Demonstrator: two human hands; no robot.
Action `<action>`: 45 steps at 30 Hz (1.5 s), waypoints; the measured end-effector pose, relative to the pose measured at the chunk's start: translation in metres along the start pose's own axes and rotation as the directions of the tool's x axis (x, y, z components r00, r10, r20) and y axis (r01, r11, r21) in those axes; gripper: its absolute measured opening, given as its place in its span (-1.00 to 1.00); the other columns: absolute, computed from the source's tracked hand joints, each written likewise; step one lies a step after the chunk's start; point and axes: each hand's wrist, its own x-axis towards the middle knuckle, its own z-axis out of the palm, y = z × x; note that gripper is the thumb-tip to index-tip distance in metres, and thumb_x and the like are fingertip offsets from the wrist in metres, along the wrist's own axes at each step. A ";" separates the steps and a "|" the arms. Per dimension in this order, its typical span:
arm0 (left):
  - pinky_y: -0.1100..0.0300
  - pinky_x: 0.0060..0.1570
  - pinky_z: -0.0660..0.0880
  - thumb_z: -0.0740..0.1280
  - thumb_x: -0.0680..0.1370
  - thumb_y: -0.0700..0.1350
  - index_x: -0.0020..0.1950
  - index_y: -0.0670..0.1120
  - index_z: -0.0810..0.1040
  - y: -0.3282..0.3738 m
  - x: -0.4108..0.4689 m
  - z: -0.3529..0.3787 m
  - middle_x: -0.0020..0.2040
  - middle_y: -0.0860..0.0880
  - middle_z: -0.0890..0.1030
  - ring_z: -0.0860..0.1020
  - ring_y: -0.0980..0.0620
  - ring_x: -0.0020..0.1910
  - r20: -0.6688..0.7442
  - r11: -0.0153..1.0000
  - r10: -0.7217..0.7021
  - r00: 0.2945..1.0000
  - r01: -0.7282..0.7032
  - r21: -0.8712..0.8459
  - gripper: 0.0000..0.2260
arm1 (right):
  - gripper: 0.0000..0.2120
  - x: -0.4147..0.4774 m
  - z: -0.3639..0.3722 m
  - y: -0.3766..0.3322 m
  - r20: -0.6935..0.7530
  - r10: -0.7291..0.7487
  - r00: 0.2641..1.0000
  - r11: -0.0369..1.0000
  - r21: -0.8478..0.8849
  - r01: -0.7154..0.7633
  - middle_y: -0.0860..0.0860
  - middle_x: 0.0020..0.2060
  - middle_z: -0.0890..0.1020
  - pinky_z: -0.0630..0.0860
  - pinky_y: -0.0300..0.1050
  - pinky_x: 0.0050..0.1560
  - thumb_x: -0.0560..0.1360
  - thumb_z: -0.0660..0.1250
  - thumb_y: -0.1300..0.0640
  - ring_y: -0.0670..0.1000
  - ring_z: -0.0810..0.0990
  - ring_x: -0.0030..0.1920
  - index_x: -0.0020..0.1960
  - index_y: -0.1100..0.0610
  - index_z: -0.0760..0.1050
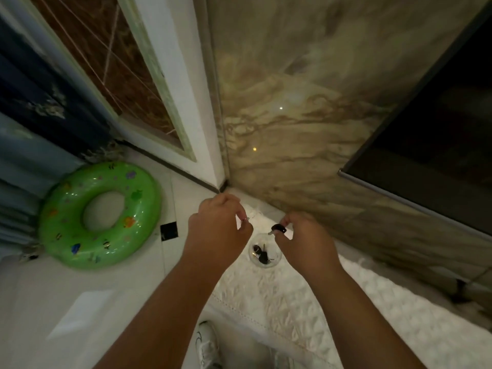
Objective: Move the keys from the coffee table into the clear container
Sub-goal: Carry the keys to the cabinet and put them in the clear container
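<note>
A small clear container (277, 255) stands on a surface covered by a white quilted cloth (292, 302). Dark keys (262, 255) lie inside it. Just above the container's far rim, my right hand (306, 235) pinches a black-headed key (279, 229). My left hand (221, 225) hovers to the left of the container, its fingertips closed on a small metal key ring (245, 219). Whether the ring and the black key are joined I cannot tell.
A green inflatable swim ring (99, 215) lies on the pale tiled floor at the left, beside blue curtains (32, 155). A marble wall (306, 115) rises behind the cloth. A dark screen (439, 142) hangs at the right. A white shoe (207, 344) shows below.
</note>
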 end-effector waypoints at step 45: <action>0.07 0.08 0.34 0.38 0.46 0.03 -0.15 0.10 0.52 -0.079 0.057 0.234 0.10 0.18 0.51 0.41 0.14 0.11 0.188 0.991 -0.115 0.975 0.126 -0.044 -0.94 | -0.78 0.064 0.259 0.166 0.260 0.259 0.930 0.960 -0.173 -0.219 -0.18 0.40 0.39 0.33 -0.05 0.21 0.50 0.31 -0.02 -0.02 0.29 0.32 0.11 -0.17 0.63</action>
